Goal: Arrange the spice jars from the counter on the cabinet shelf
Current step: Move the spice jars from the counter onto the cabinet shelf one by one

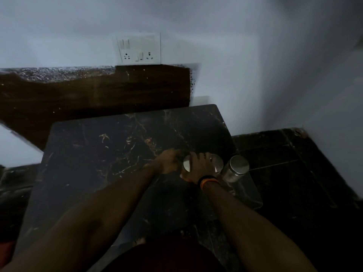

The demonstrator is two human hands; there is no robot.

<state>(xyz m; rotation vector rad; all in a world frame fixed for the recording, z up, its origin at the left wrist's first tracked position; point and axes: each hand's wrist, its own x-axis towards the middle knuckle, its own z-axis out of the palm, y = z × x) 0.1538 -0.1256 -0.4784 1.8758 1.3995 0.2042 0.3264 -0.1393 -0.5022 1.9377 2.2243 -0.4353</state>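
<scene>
Three glass spice jars with round steel lids stand near the right edge of a dark marble counter (117,154). My left hand (170,161) is curled against the leftmost jar (186,165). My right hand (200,167), with a dark and orange wristband, lies over the same jar and partly covers the middle jar (217,163). The third jar (236,168) stands free at the right, leaning a little in this wide view. The dim light hides the jars' contents.
Behind the counter a brown wooden board (98,91) leans along the white wall, below a switch and socket plate (138,49). To the right the dark tiled floor (284,173) lies lower, beside the counter's edge.
</scene>
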